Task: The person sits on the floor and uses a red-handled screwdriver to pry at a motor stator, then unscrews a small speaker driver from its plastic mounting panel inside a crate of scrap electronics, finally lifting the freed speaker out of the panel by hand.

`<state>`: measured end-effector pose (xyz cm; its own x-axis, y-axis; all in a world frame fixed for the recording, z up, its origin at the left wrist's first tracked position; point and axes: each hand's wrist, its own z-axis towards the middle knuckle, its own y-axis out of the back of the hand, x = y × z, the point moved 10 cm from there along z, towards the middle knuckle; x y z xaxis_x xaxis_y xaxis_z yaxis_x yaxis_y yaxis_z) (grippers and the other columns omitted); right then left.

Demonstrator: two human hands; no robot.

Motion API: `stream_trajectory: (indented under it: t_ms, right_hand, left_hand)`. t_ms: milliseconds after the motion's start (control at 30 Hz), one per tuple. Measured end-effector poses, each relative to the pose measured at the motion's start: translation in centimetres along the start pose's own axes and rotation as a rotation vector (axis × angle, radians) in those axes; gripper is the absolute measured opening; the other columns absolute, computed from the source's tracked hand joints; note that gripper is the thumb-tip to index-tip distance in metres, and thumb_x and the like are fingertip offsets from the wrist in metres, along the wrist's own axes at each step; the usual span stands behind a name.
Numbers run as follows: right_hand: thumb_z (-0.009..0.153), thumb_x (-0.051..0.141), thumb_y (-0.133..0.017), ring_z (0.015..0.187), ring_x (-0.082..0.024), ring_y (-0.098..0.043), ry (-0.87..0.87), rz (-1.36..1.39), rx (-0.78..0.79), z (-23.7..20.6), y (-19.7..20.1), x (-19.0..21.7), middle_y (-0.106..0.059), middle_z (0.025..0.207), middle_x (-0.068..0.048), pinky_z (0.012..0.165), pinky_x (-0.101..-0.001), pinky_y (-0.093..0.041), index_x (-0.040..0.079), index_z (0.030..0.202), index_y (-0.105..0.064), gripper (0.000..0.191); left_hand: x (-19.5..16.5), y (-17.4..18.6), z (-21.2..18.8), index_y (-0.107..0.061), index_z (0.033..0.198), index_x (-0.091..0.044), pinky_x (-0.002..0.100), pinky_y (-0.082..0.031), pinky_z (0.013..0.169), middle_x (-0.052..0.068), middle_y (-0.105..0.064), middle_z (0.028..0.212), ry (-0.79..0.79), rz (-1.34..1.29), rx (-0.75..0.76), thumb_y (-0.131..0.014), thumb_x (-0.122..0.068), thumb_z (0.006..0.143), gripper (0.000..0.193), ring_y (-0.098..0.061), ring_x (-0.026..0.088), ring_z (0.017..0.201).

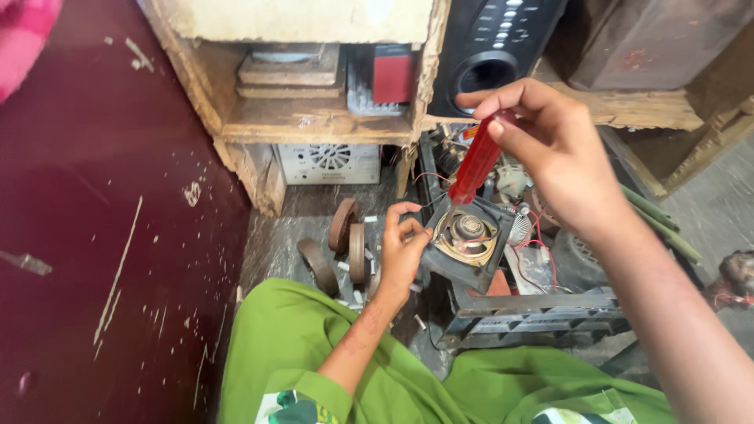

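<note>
I judge the unscrewing step in hand: my left hand (402,250) pinches the near-left corner of the small square black-framed speaker (465,238) at centre, my right hand (550,149) clamps the translucent red-handled screwdriver (477,159) above it, needing steady downward pressure next.

Screwdriver handle (477,163) translucent red glossy plastic, small speaker (469,232) w/ shiny metal centre & matt black plastic frame, shelf (314,122) rough bare chipped wood, wall (94,196) dark red, scratched paint, trousers (314,345) green matt cloth, ring magnets (345,235) dull rusty-brown.
</note>
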<state>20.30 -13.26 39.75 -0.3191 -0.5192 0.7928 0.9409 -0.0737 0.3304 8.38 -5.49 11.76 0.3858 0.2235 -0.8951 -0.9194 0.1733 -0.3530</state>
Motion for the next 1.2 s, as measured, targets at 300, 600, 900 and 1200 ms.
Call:
stream_trajectory:
  t_ms: [300, 600, 900, 1200]
  right_hand:
    - [0.1, 0.001, -0.065, 0.095, -0.008, -0.068, 0.009, -0.138, -0.179, 0.7, 4.4, -3.4, -0.074, 0.109, -0.004, 0.072, -0.0222, -0.052, 0.001, 0.115, -0.072, 0.016]
    - [0.099, -0.005, -0.068, 0.104, -0.012, -0.072, 0.145, -0.22, -0.257, 0.3, 5.3, -4.2, -0.074, 0.114, -0.012, 0.092, -0.0248, -0.06, -0.004, 0.112, -0.069, 0.013]
    - [0.083, -0.005, -0.044, 0.087, -0.013, -0.052, -0.073, 0.052, -0.083, 2.6, 3.5, -7.3, -0.073, 0.122, -0.013, 0.08, -0.026, -0.046, 0.006, 0.106, -0.061, 0.03]
    - [0.11, 0.025, -0.067, 0.095, -0.016, -0.053, 0.067, -0.455, -0.141, 3.6, 3.0, -6.2, -0.054, 0.106, -0.012, 0.085, -0.0299, -0.046, 0.006, 0.114, -0.059, 0.02]
  left_hand:
    - [0.0, -0.7, 4.2, -0.049, 0.123, -0.008, 0.033, -0.051, 0.034, 0.003, -0.059, 0.063, 0.106, 0.295, -0.031, -0.069, 0.003, 0.081, 0.047, -0.061, 0.015, 0.046]
    - [1.6, -0.9, 7.7, -0.049, 0.126, -0.005, 0.034, -0.062, 0.041, 0.005, -0.061, 0.073, 0.203, 0.38, -0.043, -0.069, -0.002, 0.084, 0.046, -0.066, 0.017, 0.057]
    - [2.3, -1.5, 7.6, -0.067, 0.133, -0.011, 0.032, -0.064, 0.047, 0.004, -0.063, 0.08, 0.356, 0.41, 0.106, -0.059, -0.01, 0.089, 0.044, -0.069, 0.016, 0.067]
    - [2.5, -1.8, 8.1, -0.066, 0.135, -0.008, 0.033, -0.063, 0.047, 0.007, -0.067, 0.081, 0.35, 0.41, 0.112, -0.06, -0.009, 0.092, 0.044, -0.069, 0.016, 0.065]
